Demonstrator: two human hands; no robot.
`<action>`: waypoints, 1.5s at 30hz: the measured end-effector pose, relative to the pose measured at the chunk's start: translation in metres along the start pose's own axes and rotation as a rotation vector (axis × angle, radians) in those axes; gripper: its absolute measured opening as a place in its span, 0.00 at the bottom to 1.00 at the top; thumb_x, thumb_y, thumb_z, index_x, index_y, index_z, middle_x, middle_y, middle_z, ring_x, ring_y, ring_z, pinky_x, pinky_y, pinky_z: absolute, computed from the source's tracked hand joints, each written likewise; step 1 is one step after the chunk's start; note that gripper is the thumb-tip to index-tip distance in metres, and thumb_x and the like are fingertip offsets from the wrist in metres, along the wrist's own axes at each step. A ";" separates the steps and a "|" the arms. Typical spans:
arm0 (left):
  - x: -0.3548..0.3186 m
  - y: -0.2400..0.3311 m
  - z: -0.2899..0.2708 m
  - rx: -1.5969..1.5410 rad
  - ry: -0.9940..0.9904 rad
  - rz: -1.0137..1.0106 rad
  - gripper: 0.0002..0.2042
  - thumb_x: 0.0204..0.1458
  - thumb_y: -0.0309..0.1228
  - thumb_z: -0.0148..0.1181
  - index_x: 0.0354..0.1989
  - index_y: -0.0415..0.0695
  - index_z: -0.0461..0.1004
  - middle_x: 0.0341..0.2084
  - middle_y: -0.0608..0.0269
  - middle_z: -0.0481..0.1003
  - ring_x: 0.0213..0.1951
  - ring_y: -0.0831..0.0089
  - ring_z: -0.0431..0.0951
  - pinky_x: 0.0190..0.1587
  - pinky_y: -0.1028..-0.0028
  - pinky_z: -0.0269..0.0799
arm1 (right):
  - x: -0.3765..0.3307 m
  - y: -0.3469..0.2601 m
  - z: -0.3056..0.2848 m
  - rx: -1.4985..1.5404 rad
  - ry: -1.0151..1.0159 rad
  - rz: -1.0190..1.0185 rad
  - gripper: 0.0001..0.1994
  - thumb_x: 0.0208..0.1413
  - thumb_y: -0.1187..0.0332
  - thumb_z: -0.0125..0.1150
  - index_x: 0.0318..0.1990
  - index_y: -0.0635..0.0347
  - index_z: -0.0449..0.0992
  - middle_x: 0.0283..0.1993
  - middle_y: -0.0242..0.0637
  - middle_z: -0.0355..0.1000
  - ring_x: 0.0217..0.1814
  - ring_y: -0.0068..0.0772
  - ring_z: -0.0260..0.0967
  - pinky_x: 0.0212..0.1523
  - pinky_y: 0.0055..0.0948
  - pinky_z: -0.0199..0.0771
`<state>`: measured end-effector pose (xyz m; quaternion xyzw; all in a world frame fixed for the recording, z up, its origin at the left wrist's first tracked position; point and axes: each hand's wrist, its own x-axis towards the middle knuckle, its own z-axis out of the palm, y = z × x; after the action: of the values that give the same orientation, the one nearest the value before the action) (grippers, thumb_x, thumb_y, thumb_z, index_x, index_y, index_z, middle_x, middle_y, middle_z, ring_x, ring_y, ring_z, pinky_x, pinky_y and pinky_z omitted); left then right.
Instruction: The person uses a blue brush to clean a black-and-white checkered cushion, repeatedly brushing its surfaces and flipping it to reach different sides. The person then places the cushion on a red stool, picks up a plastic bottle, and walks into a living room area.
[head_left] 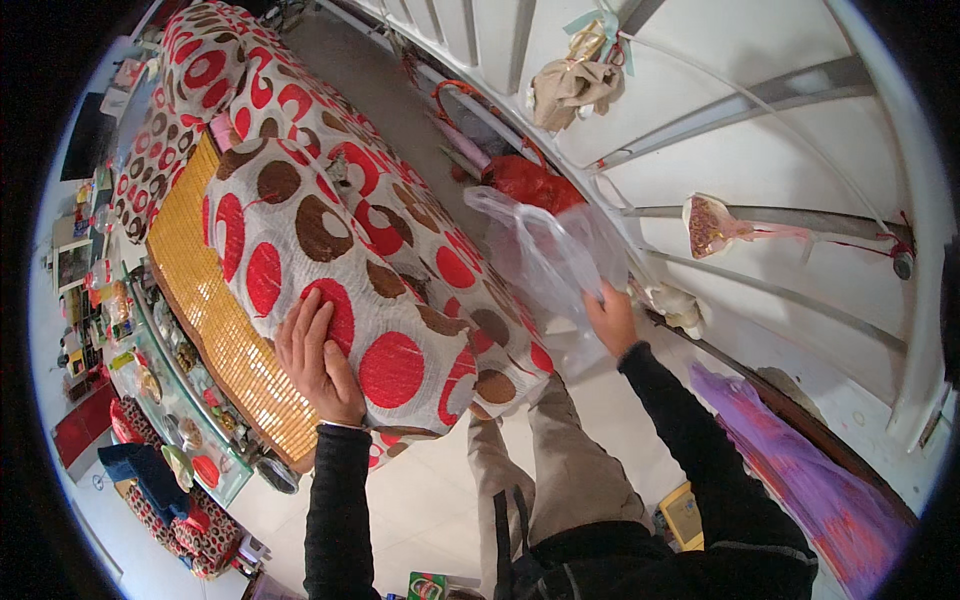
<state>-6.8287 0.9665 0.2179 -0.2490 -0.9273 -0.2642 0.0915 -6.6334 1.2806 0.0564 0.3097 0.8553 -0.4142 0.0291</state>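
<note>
Head view: left hand [318, 358] lies flat, grip released, on near sofa arm [390, 330]. Right hand [612, 318] grips clear plastic bag [545, 250] at far right; thin film may tear or slip w/ hard pull.

Head-worn fisheye looks steeply down, close over sofa arm [400, 300] and floor [440, 500].

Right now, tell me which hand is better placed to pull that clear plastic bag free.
The right hand, probably. It already grips the clear plastic bag beside the sofa's end, while the left hand lies flat on the spotted sofa cover, apart from the bag.
</note>
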 end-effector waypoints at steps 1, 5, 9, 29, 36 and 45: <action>0.000 -0.001 0.000 0.004 -0.004 0.000 0.18 0.48 0.31 0.41 0.43 0.41 0.74 0.49 0.56 0.71 0.55 0.58 0.64 0.61 0.59 0.47 | 0.016 -0.007 0.010 -0.108 -0.005 -0.038 0.13 0.50 0.63 0.55 0.36 0.66 0.69 0.26 0.53 0.70 0.29 0.54 0.68 0.29 0.45 0.66; -0.003 -0.002 -0.003 0.015 0.018 -0.015 0.17 0.48 0.31 0.41 0.43 0.42 0.74 0.49 0.58 0.71 0.55 0.59 0.64 0.61 0.59 0.46 | 0.056 -0.039 0.040 -0.205 -0.116 -0.040 0.15 0.50 0.59 0.55 0.36 0.63 0.69 0.26 0.53 0.71 0.32 0.57 0.69 0.34 0.50 0.67; -0.001 0.001 -0.004 0.016 -0.001 -0.027 0.17 0.48 0.31 0.42 0.44 0.43 0.74 0.50 0.59 0.71 0.56 0.60 0.64 0.61 0.59 0.46 | 0.058 0.010 0.105 -0.239 -0.281 -0.059 0.19 0.52 0.59 0.54 0.41 0.68 0.66 0.30 0.58 0.70 0.34 0.61 0.68 0.38 0.49 0.67; -0.029 -0.038 0.000 0.001 -0.111 -0.027 0.21 0.53 0.43 0.34 0.46 0.45 0.68 0.50 0.47 0.66 0.53 0.46 0.61 0.59 0.47 0.44 | 0.271 0.116 0.158 -0.579 -0.409 -0.010 0.20 0.49 0.66 0.54 0.51 0.63 0.67 0.49 0.60 0.64 0.46 0.56 0.66 0.49 0.42 0.66; -0.047 -0.062 0.024 0.016 0.163 0.141 0.22 0.53 0.46 0.31 0.47 0.49 0.66 0.51 0.46 0.64 0.52 0.44 0.61 0.57 0.44 0.46 | 0.248 0.155 0.192 -0.315 -0.153 -0.170 0.18 0.51 0.60 0.54 0.45 0.64 0.70 0.38 0.55 0.70 0.40 0.54 0.69 0.41 0.44 0.69; -0.043 -0.076 0.036 0.089 0.307 0.256 0.23 0.54 0.48 0.29 0.49 0.49 0.64 0.49 0.44 0.64 0.50 0.42 0.63 0.54 0.43 0.52 | 0.038 0.055 0.137 -0.260 -0.650 -0.184 0.07 0.44 0.68 0.53 0.31 0.59 0.72 0.22 0.52 0.68 0.24 0.54 0.67 0.26 0.48 0.67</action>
<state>-6.8316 0.9120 0.1412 -0.3172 -0.8741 -0.2440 0.2754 -6.6617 1.2258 -0.0825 0.0775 0.8712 -0.3796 0.3014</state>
